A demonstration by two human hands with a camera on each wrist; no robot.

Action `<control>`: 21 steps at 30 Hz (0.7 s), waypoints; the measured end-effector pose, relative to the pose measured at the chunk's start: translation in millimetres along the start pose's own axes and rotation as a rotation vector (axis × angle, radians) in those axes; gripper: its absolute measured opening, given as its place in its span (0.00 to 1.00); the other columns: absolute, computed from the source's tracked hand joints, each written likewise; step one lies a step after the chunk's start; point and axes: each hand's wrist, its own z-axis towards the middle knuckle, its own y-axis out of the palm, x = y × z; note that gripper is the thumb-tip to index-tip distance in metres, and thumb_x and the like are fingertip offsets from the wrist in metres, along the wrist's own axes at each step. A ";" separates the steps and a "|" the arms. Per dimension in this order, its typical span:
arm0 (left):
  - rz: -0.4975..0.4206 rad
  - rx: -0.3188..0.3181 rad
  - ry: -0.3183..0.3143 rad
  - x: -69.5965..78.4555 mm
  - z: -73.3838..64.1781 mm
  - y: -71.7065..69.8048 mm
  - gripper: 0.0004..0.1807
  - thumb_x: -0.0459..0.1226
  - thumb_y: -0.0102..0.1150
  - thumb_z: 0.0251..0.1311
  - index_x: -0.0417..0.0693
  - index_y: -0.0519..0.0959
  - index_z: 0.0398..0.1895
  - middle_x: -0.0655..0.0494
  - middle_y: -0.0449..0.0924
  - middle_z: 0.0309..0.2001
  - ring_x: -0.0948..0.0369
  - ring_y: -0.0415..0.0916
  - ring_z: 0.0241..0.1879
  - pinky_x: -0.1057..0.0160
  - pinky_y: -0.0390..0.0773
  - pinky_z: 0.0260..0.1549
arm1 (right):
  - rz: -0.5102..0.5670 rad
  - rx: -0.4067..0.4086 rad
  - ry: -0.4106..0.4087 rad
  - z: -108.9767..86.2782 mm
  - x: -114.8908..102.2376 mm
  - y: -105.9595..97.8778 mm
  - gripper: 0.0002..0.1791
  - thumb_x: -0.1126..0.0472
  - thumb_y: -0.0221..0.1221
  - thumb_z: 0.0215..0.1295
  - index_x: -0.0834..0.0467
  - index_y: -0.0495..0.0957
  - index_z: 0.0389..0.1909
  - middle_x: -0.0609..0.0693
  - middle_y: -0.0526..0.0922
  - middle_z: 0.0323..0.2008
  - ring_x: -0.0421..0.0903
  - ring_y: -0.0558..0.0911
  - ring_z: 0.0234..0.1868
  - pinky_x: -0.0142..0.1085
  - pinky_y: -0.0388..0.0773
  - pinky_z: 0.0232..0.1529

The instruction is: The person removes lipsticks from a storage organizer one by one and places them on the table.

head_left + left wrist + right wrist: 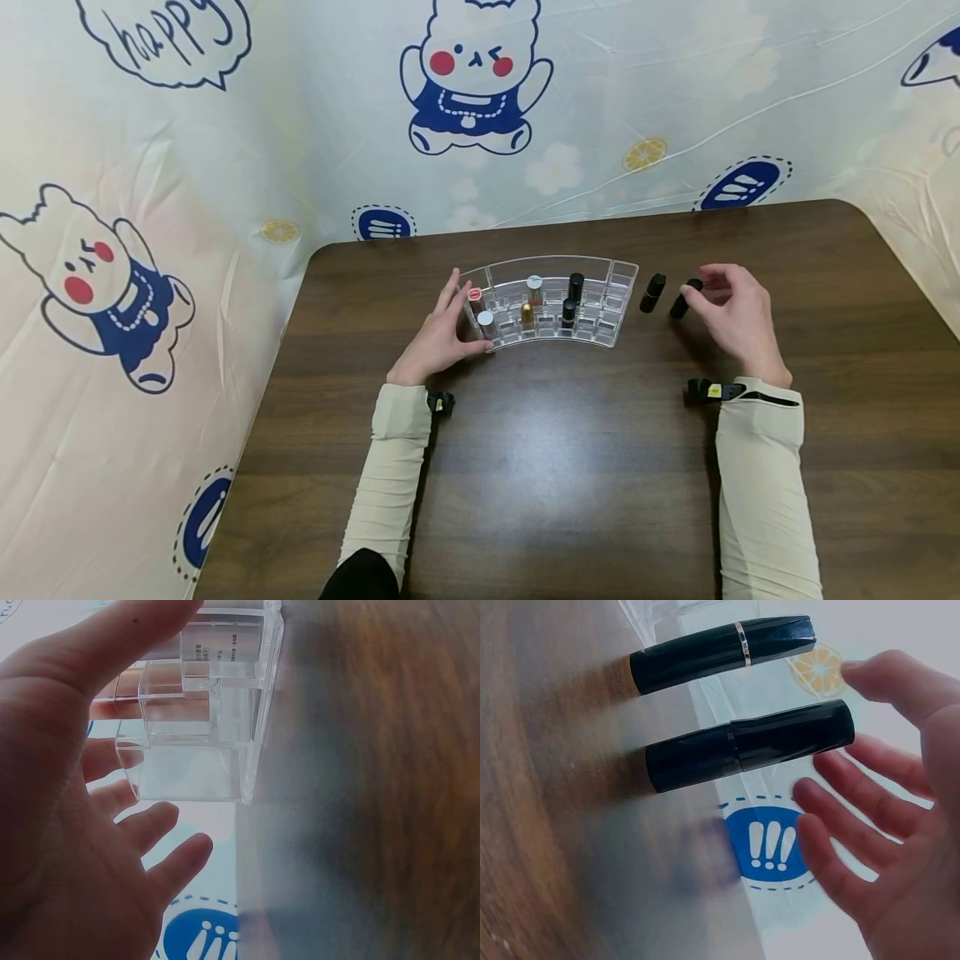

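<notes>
Cloth backdrop [322,125], pale, lettered "happy" in blue script inside a scalloped speech bubble [165,42]; also printed with blue oval badges, one of which [769,844] shows three white exclamation marks in the right wrist view.

Lipstick rack [618,287], clear plastic, curved, stepped, on a brown wood-grain table [540,467]. Six tubes stand in it: a red-topped tube [476,298] and a pale-capped tube [487,326] at the left end, a second pale-capped tube [535,290] and a gold tube [527,316] mid-rack, two black ones further right. Dark small print [217,646] on a tube at the left end, too small to read.

Left hand [435,340]: holds the rack's left end, thumb at the front, fingers spread behind.

Banded black tube [724,654], silver ring at the middle, upright on the table just right of the rack.

Plain black tube [750,746], upright, right of the banded one, set between the right hand's [738,321] thumb and fingers. Grip there wide: thumb clear of the tube, fingers behind its upper end; finger contact cannot be told.
</notes>
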 end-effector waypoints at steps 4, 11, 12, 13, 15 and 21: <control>0.008 0.003 0.007 -0.1 0.0 -0.2 0.58 0.54 0.71 0.50 0.51 0.46 0.78 0.69 0.21 0.77 0.46 0.50 0.75 0.35 0.55 0.66 | 0.018 0.103 -0.024 0.0 -3.5 -0.2 0.25 0.48 0.60 0.65 0.62 0.75 0.55 0.59 0.77 0.52 0.51 0.77 0.48 0.18 0.66 0.42; 0.009 0.002 0.009 -0.3 0.0 -0.5 0.58 0.54 0.71 0.50 0.52 0.45 0.78 0.70 0.20 0.77 0.46 0.49 0.75 0.34 0.54 0.66 | 0.093 0.240 -0.078 2.6 -9.6 0.3 0.20 0.55 0.63 0.62 0.60 0.77 0.53 0.56 0.79 0.50 0.26 0.72 0.39 0.17 0.70 0.43; 0.007 0.002 0.009 -0.4 0.0 -0.5 0.58 0.54 0.70 0.50 0.52 0.45 0.78 0.72 0.19 0.77 0.46 0.49 0.75 0.34 0.54 0.66 | 0.109 0.248 -0.087 2.9 -10.8 0.4 0.20 0.56 0.64 0.62 0.59 0.78 0.53 0.55 0.79 0.50 0.26 0.73 0.40 0.18 0.71 0.43; 0.007 0.002 0.008 -0.5 -0.1 -0.4 0.58 0.54 0.70 0.50 0.52 0.45 0.78 0.74 0.19 0.76 0.46 0.49 0.75 0.34 0.55 0.66 | 0.122 0.252 -0.096 2.9 -12.3 0.4 0.19 0.57 0.64 0.62 0.59 0.78 0.53 0.54 0.79 0.50 0.27 0.74 0.40 0.18 0.71 0.43; 0.006 0.001 0.008 -0.8 0.1 -0.1 0.58 0.54 0.70 0.50 0.53 0.45 0.78 0.75 0.18 0.76 0.46 0.49 0.75 0.34 0.55 0.66 | 0.159 0.256 -0.113 2.8 -15.5 0.5 0.18 0.59 0.64 0.62 0.59 0.79 0.52 0.53 0.80 0.49 0.31 0.76 0.41 0.18 0.72 0.44; 0.005 0.001 0.004 -1.9 0.4 0.9 0.58 0.54 0.70 0.50 0.55 0.44 0.78 0.74 0.18 0.76 0.46 0.49 0.75 0.34 0.55 0.66 | 0.260 0.211 -0.160 2.8 -24.9 4.1 0.17 0.64 0.63 0.61 0.62 0.79 0.51 0.54 0.80 0.48 0.30 0.78 0.41 0.17 0.72 0.45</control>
